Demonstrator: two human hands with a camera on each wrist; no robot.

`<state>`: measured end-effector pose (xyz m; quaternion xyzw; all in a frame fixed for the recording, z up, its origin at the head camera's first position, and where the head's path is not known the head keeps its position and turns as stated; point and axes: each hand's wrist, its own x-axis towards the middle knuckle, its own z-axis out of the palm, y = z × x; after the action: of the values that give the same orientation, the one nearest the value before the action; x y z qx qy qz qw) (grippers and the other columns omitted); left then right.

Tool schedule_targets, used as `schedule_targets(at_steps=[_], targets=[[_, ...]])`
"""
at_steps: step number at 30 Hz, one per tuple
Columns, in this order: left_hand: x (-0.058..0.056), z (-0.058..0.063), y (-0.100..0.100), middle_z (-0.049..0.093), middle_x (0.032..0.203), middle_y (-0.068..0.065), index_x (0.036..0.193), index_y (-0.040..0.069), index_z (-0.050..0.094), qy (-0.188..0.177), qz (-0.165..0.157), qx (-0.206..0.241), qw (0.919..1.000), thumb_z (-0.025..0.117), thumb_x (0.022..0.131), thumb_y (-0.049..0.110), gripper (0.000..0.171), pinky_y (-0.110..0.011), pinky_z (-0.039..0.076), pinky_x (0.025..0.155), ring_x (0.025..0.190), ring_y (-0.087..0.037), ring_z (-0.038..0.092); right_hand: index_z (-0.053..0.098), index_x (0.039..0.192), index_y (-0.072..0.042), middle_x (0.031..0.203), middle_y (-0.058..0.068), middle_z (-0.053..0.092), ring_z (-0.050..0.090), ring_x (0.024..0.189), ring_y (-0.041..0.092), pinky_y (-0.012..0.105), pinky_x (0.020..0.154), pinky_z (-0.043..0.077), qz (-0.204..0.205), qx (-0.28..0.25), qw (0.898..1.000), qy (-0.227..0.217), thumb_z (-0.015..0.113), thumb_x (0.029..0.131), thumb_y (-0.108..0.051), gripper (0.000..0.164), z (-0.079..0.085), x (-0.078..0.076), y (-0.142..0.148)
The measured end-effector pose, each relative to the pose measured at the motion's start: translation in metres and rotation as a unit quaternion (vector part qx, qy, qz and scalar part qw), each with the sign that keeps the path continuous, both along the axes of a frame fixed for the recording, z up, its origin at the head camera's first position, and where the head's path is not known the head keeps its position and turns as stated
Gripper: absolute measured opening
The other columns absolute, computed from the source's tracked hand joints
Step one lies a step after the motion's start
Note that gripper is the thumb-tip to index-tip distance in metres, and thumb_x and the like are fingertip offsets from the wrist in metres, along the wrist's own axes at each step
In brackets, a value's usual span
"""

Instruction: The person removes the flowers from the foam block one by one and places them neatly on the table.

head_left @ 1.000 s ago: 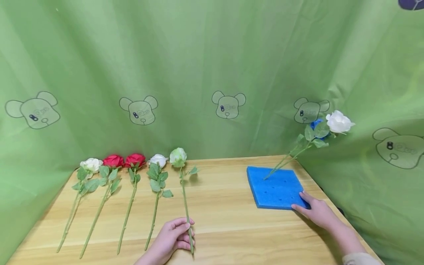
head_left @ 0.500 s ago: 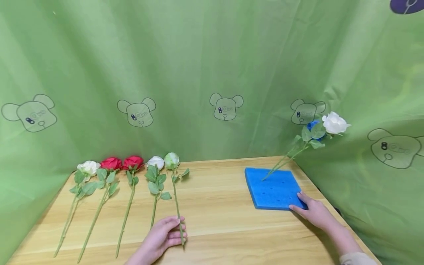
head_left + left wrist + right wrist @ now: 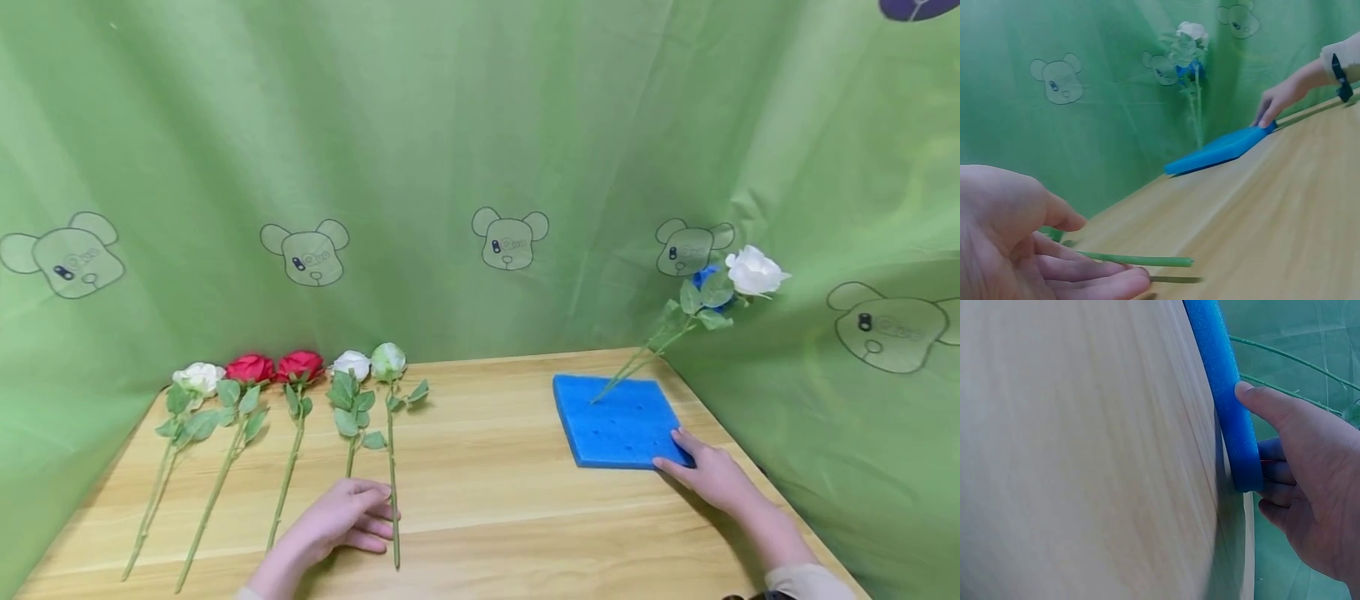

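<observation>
My left hand [image 3: 348,521] is beside the lower stem of a pale green rose [image 3: 388,362] lying on the table. In the left wrist view its thumb stands apart from the green stem [image 3: 1138,259], and the loosely extended fingers lie by and under it. My right hand [image 3: 712,477] holds the near right corner of a blue foam pad [image 3: 622,425], thumb on one side and fingers on the other, as the right wrist view shows. A white rose [image 3: 756,271] and a blue rose [image 3: 705,279], partly hidden by leaves, stand tilted right in the pad's far part.
Left of the pale green rose lie a small white rose [image 3: 352,364], two red roses [image 3: 250,367] and a cream rose [image 3: 199,378], stems toward me. Several small holes mark the pad. A green curtain [image 3: 420,167] hangs behind the wooden table [image 3: 495,467].
The pale green rose moved left, closer to the small white rose. My left hand moved left with it, then its thumb loosened from the stem. The right hand stays at the pad.
</observation>
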<state>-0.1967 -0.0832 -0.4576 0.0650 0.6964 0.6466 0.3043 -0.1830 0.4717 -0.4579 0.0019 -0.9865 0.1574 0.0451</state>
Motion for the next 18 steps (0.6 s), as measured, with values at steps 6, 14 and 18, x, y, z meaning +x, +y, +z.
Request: schedule_targets(at_steps=[6, 14, 18], targets=[[-0.005, 0.008, -0.010, 0.067, 0.110, -0.025, 0.138, -0.020, 0.032, 0.011, -0.017, -0.007, 0.9998, 0.051, 0.100, 0.027, 0.064, -0.039, 0.063, 0.072, 0.080, -0.024, 0.072, 0.042, 0.139, 0.012, 0.142, 0.038, 0.040, 0.042, 0.123, 0.059, 0.068, 0.099, 0.040, 0.004, -0.005, 1.000, 0.007, 0.061, 0.092, -0.051, 0.081, 0.000, -0.001, -0.002], [-0.015, 0.030, -0.007, 0.057, 0.124, -0.036, 0.140, -0.019, 0.030, 0.044, -0.012, -0.010, 0.9989, 0.049, 0.101, 0.036, 0.070, -0.037, 0.062, 0.078, 0.090, -0.030, 0.071, 0.041, 0.140, 0.012, 0.143, 0.037, 0.039, 0.041, 0.125, 0.058, 0.067, 0.100, 0.040, 0.001, -0.004, 1.000, -0.002, 0.061, 0.092, -0.051, 0.082, 0.001, 0.002, -0.003], [-0.024, 0.044, 0.004, 0.054, 0.129, -0.036, 0.143, -0.013, 0.032, 0.067, -0.009, -0.014, 0.9976, 0.047, 0.102, 0.040, 0.069, -0.039, 0.061, 0.080, 0.098, -0.034, 0.069, 0.040, 0.141, 0.012, 0.143, 0.037, 0.038, 0.041, 0.124, 0.059, 0.067, 0.100, 0.040, -0.001, -0.004, 1.000, -0.008, 0.059, 0.092, -0.052, 0.083, 0.003, 0.001, -0.001]])
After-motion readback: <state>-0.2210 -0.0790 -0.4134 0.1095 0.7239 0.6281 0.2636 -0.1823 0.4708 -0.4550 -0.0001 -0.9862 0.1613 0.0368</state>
